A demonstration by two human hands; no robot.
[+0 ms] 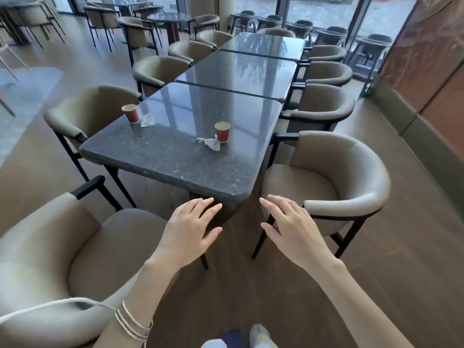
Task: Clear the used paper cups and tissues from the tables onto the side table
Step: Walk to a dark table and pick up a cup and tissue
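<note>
Two red paper cups stand upright on the near dark stone table (163,156). One cup (130,113) is at the far left with a crumpled tissue (146,120) just right of it. The other cup (222,132) is near the middle right, and a second crumpled tissue (209,143) lies against its left side. My left hand (188,227) and my right hand (291,226) hover palm down, fingers spread, in front of the table's near edge, holding nothing.
Beige armchairs flank the table: one at near left (57,252), one at near right (334,182), more along both sides. Two further dark tables (241,71) continue the row toward the windows. A brown wall panel (426,71) runs along the right.
</note>
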